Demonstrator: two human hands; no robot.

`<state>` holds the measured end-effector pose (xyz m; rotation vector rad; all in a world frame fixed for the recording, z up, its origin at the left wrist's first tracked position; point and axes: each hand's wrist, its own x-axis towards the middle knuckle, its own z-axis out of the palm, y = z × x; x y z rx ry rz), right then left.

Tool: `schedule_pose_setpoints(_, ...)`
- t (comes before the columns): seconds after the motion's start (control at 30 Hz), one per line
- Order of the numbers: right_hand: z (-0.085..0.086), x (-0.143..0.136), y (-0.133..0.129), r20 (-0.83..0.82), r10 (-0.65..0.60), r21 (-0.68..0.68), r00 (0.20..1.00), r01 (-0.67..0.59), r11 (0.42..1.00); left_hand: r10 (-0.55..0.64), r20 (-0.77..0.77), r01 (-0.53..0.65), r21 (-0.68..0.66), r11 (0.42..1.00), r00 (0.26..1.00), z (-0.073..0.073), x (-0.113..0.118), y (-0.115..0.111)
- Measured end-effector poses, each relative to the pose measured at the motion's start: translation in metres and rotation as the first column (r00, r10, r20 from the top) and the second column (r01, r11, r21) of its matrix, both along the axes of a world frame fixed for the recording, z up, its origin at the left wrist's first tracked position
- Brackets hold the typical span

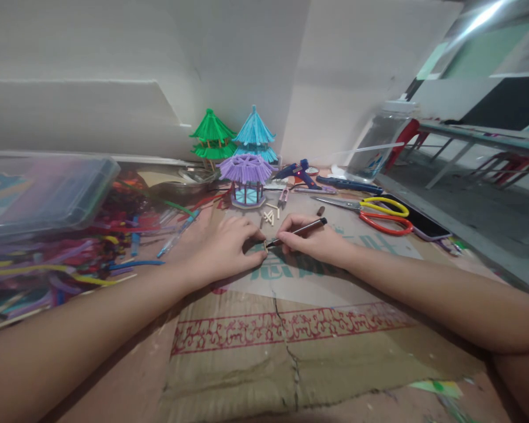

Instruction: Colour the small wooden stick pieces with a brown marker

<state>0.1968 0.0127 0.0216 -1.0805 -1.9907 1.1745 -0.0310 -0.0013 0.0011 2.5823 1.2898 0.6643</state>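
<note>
My right hand [311, 239] is closed around a dark marker pen [306, 228], its tip pointing left. Between the thumb and forefinger of my left hand [233, 244] is a small wooden stick piece [265, 245], which the pen tip meets or nearly meets. Just beyond the hands lie several short stick pieces [270, 217] and a brown pen cap [320, 211]. Behind them stands a small pavilion model with a purple roof [247, 170]. A blue-roofed model [254, 132] and a green-roofed model [210, 135] stand farther back.
Scissors with yellow and red handles [383, 214] lie at right beside a phone [417, 218]. A blue glue gun [295, 169] and a clear plastic jar [379, 144] are at the back. A clear plastic box [88, 202] and colourful pipe cleaners [62, 269] fill the left. Cardboard [229, 376] covers the table.
</note>
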Motion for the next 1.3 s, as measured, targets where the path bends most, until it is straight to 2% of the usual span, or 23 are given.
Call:
schedule_pose_setpoints(0.23,-0.0004,-0.0002,0.0018,-0.005,-0.022,0.04,1.0,0.022,0.999,-0.006,-0.007,0.006,0.016,1.0,1.0,-0.0007,-0.001,0.0011)
schedule_pose_setpoints(0.47,-0.0006,0.0021,0.0012,-0.003,0.021,-0.009,1.0,-0.021,1.0,-0.011,0.009,0.011,-0.006,1.0,1.0,-0.0017,-0.0012,0.0014)
schedule_pose_setpoints(0.67,-0.0012,0.0013,0.0016,-0.01,0.0,0.02,1.0,0.0,1.0,-0.007,-0.006,0.007,-0.006,1.0,1.0,-0.0004,-0.0008,0.0009)
schedule_pose_setpoints(0.9,-0.0018,0.0033,0.0022,-0.013,0.063,-0.023,0.998,-0.063,0.998,0.0,-0.011,0.0,0.007,1.0,1.0,0.0002,-0.0004,0.0003)
schedule_pose_setpoints(1.1,-0.0026,0.0016,0.0025,-0.026,0.037,-0.033,0.999,-0.038,0.999,-0.011,0.002,0.011,0.016,1.0,1.0,-0.0023,-0.0009,0.0017)
schedule_pose_setpoints(1.3,-0.0031,0.0035,0.0039,-0.029,0.068,-0.037,0.997,-0.07,0.997,-0.011,-0.011,0.011,0.031,0.999,1.0,-0.0026,-0.0014,0.002)
